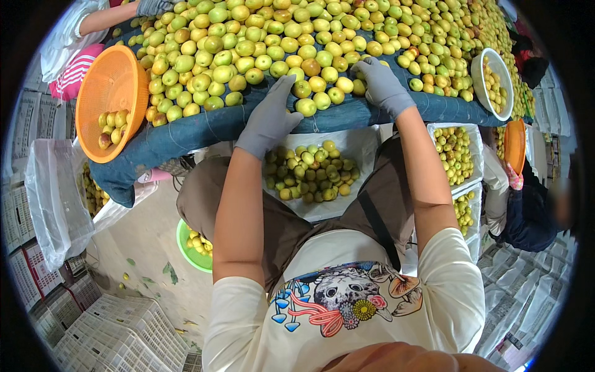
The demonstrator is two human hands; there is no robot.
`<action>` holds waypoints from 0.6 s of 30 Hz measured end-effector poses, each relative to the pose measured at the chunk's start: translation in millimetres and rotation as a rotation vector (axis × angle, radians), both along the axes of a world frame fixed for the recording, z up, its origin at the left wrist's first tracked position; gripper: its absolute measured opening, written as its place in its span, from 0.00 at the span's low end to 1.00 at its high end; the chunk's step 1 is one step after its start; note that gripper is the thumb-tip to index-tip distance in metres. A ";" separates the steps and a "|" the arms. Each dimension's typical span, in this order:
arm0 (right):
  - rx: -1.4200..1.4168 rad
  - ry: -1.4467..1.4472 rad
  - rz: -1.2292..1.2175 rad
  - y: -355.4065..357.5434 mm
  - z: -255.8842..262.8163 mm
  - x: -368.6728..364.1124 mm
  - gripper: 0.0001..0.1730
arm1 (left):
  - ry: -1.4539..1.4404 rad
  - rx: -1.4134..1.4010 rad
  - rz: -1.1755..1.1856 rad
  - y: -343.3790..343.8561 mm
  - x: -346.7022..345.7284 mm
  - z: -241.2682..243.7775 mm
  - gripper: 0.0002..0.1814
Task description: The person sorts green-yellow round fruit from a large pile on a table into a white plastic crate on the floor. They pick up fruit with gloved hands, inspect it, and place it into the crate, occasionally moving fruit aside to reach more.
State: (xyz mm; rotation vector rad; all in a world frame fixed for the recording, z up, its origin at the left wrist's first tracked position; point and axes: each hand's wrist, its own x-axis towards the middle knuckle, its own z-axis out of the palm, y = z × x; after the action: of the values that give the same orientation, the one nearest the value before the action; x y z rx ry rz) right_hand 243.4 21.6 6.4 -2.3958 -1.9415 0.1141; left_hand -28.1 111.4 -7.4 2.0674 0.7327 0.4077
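A broad heap of small yellow-green fruits, jujube-like, (246, 46) covers a table padded with blue cloth (209, 124). My left hand (272, 116), in a grey glove, lies at the padded front edge, its fingers pointing up against a small group of fruits (317, 84). On the other side of that group my right hand (383, 86), gloved too, has its fingers bent among the fruits; whether it grips one cannot be told. Below the edge, between my knees, a crate lined with white plastic (320, 216) holds more fruits (307, 172).
An orange basket (135, 83) with several fruits rests at the left edge, a white basket (475, 83) at the right. Lined crates of fruit (479, 162) stand right of my leg. A green basin (183, 251) is on the floor. Co-workers sit at both sides; crates (121, 330) are stacked lower left.
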 end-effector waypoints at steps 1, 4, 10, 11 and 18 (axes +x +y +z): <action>0.003 0.104 0.038 0.0 2.4 2.0 0.29 | 0.005 0.028 0.006 1.0 0.6 -1.7 0.40; -0.061 0.345 0.073 3.1 17.6 5.8 0.28 | 0.041 -0.073 0.003 0.2 4.0 -0.2 0.41; -0.100 0.434 0.052 18.4 -5.5 -4.9 0.33 | 0.083 -0.085 -0.032 1.6 8.1 -3.9 0.43; -0.102 0.395 0.018 22.4 -11.2 -6.3 0.34 | 0.070 -0.098 -0.047 1.9 8.8 -4.6 0.43; -0.018 0.083 -0.192 27.6 -9.5 -53.7 0.36 | 0.019 -0.174 -0.071 2.2 7.3 -7.8 0.45</action>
State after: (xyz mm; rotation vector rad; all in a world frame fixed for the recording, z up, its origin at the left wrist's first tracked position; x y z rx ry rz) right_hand 189.6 49.2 -3.1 -2.5292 -1.6733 0.2190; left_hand -20.8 113.6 -15.2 1.9293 0.6794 0.2752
